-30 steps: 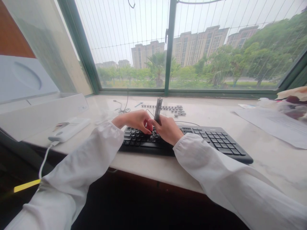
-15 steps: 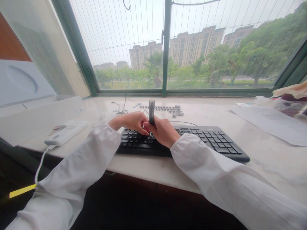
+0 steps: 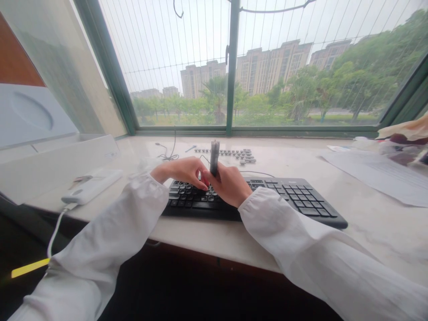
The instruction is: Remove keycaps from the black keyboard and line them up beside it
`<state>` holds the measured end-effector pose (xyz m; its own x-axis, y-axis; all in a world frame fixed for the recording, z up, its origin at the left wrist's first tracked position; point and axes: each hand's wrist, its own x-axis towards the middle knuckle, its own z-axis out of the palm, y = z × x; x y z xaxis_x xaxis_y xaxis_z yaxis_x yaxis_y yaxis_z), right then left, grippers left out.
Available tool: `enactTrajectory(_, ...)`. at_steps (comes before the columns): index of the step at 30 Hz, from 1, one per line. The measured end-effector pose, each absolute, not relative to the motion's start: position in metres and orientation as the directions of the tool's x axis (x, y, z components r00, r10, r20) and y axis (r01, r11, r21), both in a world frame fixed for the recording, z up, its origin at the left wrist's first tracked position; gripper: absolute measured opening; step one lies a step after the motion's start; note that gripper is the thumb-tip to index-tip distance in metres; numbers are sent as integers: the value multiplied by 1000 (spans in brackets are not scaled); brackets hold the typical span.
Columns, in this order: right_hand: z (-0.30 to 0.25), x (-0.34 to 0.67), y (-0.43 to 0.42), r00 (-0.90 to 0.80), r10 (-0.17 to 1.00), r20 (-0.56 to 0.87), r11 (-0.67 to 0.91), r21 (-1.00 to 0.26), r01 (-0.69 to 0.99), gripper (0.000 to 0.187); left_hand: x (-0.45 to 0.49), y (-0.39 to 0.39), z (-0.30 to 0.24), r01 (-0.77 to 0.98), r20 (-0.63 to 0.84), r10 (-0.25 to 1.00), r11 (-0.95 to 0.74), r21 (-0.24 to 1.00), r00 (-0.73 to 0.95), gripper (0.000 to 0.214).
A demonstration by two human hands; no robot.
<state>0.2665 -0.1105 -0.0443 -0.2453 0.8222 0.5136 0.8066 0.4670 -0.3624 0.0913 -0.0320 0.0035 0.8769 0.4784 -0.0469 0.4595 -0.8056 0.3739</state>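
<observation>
A black keyboard [image 3: 274, 189] lies along the front of the light countertop, with some key positions bare of caps. My right hand [image 3: 232, 183] is closed around a tool with an upright grey handle [image 3: 214, 157]; its working end is hidden between my hands. My left hand [image 3: 189, 171] reaches in from the left over the keyboard's left half, fingers bent down and pressed together by the right fingers. Something red shows there, too small to name. Whatever the left fingers pinch is hidden. Behind my hands, several loose keycaps [image 3: 247, 157] are laid out in rows.
A thin cable [image 3: 170, 157] coils behind my left hand, near a small blue stick [image 3: 191, 148]. To the left stand a white power strip [image 3: 93, 186] and a white box [image 3: 67, 165]. Paper sheets [image 3: 374, 176] and plastic bags [image 3: 394, 147] lie right. A window frame [image 3: 230, 89] rises behind.
The grey handle has tipped slightly to the right. My right hand has shifted a very little with it, while the left hand and the keyboard stay nearly where they were.
</observation>
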Motion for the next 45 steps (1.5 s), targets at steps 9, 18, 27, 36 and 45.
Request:
enactTrajectory(9, -43, 266, -109, -145, 832, 536, 389, -376, 841, 33, 92, -35, 2, 428, 18, 467, -824, 372, 884, 24)
enactTrajectory(18, -42, 266, -108, -107, 852, 513, 403, -511, 759, 33, 95, -45, 4, 392, 84, 437, -864, 317, 895, 13)
enactTrajectory(27, -39, 269, -107, -110, 905, 412, 361, -602, 712, 39, 96, -44, 2, 428, 50, 464, -850, 308, 885, 15)
enactTrajectory(36, -41, 270, -106, -131, 908, 398, 369, -614, 698, 37, 96, -44, 1, 409, 90, 458, -853, 325, 884, 11)
enactTrajectory(45, -39, 275, -106, -205, 918, 339, 382, -620, 686, 31, 94, -35, -3, 382, 68, 444, -830, 405, 893, 19)
